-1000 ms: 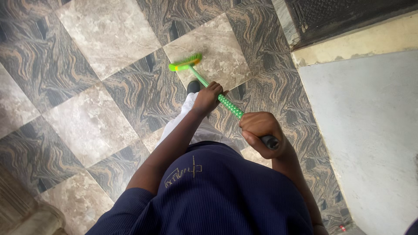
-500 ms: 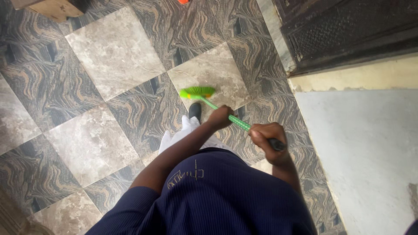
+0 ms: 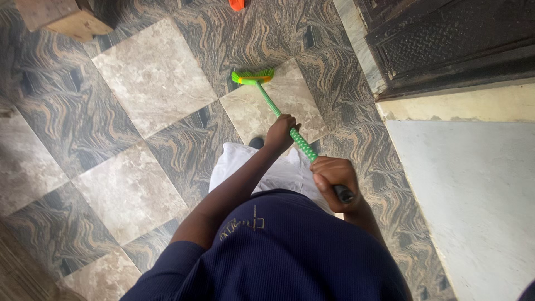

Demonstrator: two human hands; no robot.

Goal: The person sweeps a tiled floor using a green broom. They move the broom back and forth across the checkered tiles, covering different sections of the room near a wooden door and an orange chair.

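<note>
I hold a green broom [image 3: 270, 99] with both hands. Its green and orange head [image 3: 253, 77] rests on a beige floor tile ahead of me. My left hand [image 3: 280, 131] grips the dotted green handle lower down, about midway. My right hand [image 3: 333, 175] is closed around the black top end of the handle, close to my body. My dark blue shirt [image 3: 278, 251] and white trousers [image 3: 267, 170] fill the lower middle of the view, with one dark shoe tip showing near my left hand.
The floor is patterned in beige and grey-brown swirled tiles [image 3: 150, 78]. A dark carved door [image 3: 446, 39] and a pale wall [image 3: 473, 184] stand on the right. A wooden block [image 3: 64, 19] sits at the top left, and an orange object [image 3: 237, 4] at the top edge.
The broom head has moved farther ahead across the beige tile. Both hands kept their grip, and my view tipped up, bringing the wooden block and more of the door in.
</note>
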